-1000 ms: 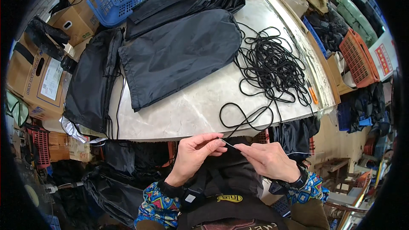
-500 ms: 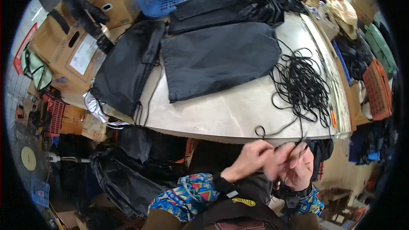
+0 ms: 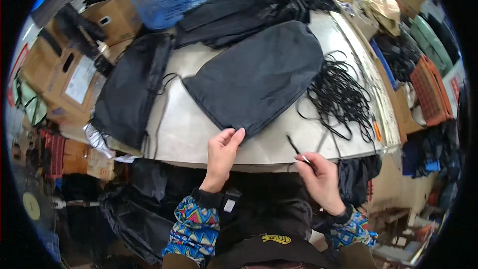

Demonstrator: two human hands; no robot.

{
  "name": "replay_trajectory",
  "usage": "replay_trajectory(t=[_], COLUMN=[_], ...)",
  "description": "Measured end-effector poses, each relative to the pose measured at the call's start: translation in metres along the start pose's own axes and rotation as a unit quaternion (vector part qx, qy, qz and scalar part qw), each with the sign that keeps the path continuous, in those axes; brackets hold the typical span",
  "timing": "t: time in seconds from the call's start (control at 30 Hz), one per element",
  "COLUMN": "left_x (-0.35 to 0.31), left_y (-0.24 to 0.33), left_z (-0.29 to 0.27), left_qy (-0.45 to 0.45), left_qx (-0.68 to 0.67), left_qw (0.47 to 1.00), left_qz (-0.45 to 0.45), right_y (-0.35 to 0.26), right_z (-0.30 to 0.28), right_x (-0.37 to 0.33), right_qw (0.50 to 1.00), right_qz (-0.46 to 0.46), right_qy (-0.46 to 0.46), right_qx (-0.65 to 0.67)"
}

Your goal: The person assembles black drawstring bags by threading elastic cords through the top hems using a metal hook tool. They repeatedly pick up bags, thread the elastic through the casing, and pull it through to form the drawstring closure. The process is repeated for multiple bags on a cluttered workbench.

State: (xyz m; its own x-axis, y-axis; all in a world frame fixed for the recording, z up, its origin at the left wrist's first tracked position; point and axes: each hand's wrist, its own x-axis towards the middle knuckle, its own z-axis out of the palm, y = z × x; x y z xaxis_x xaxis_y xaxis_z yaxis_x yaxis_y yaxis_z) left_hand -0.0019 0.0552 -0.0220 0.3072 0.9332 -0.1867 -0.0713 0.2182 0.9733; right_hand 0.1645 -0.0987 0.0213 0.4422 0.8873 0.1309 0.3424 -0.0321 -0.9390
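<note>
Where the view begins on the left, a cardboard box [image 3: 56, 82] with a dark hand slot stands beside the pale table [image 3: 181, 124]. Next to it, on the table's left end, lies a folded black bundle [image 3: 132, 87], thin dark cords hanging from its right side. Farther back, a blue basket [image 3: 167, 7] of open mesh sits at the far edge, with a heap of crumpled black cloth [image 3: 229, 15] in front of it.

Near the middle of the tabletop lies the black fabric piece [image 3: 264, 74], its rounded end pointing away to the right and its near corner at the table's front. The left hand [image 3: 220, 158] grasps that corner, thumb and fingers pinching the cloth's edge, so nearly all of the piece spreads beyond the fingertips, flat on the table.

To the right, just over the front edge, the right hand [image 3: 321, 179] holds a thin dark strand [image 3: 292, 143] between thumb and fingers; its tip sticks out up and to the left, apart from the fabric, and a small pale bit shows at the fingertips, too blurred to identify. Beyond this hand, a tangled heap of black cord [image 3: 341, 94] lies against the fabric's right side, and an orange object [image 3: 377, 131] rests near the table's right edge.
</note>
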Motion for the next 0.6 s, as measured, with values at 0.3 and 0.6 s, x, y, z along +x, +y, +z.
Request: replay_trajectory(t=[0.3,0.6], left_x=[-0.036,-0.036], left_y=[-0.003,-0.005], left_z=[0.044,0.044], left_qy=[-0.124,-0.109], left_qx=[-0.239,-0.350], left_qw=[0.951,0.882], left_qz=[-0.152,-0.297], right_y=[0.022,0.013], right_z=[0.025,0.019], right_x=[0.011,0.009], right_qw=[0.978,0.990], right_qz=[-0.139,-0.077], right_qy=[0.069,0.017], right_qx=[-0.136,-0.120])
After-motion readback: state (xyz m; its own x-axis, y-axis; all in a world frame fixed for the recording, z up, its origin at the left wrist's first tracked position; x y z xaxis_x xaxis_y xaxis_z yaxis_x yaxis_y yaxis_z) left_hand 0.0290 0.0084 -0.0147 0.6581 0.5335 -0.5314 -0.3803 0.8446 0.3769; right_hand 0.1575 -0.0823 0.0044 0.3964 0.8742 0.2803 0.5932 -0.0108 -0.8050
